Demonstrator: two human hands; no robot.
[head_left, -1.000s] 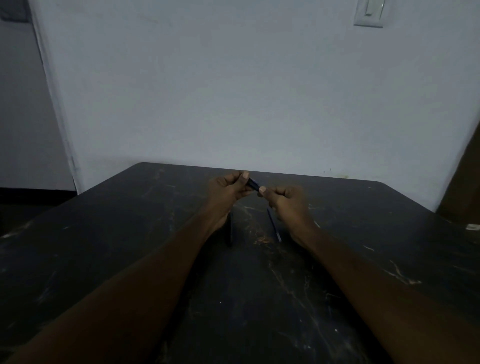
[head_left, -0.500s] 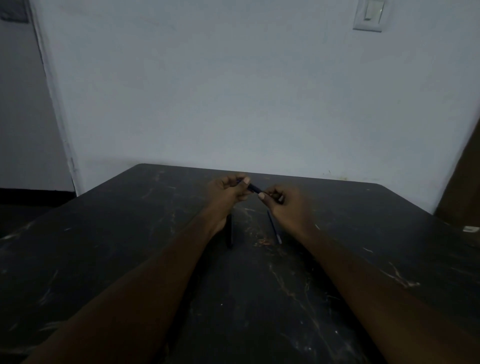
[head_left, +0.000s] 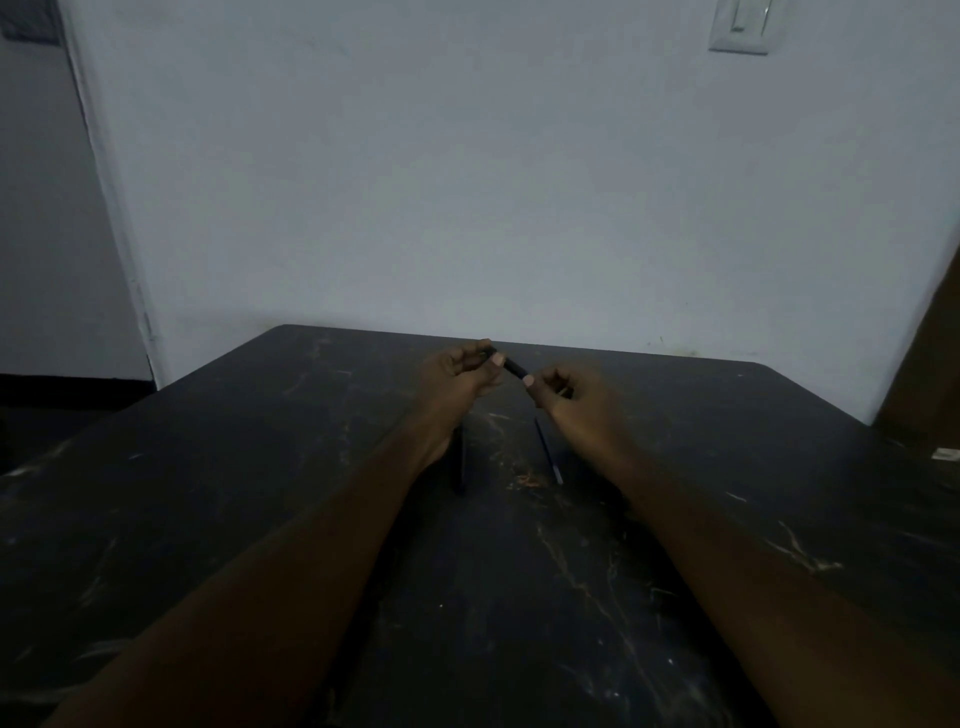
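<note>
Both my hands are raised over the far middle of a dark scratched table. My left hand pinches one end of a short dark pen-like tube between thumb and fingers. My right hand pinches its other end with curled fingers. The tube slants down from left to right between the two hands. Below the hands, a thin bluish rod lies on the table, partly hidden by my right hand. A dark slender stick lies beside my left wrist. The room is dim and small details are unclear.
A pale wall stands right behind the table's far edge, with a light switch high on the right. A doorway opening lies at the left, a brown panel at the right. A small white scrap sits near the table's right edge.
My hands have stayed almost in place, both still pinching the dark tube. My right hand has shifted slightly to the right, showing a little more of the tube between the fingertips.
</note>
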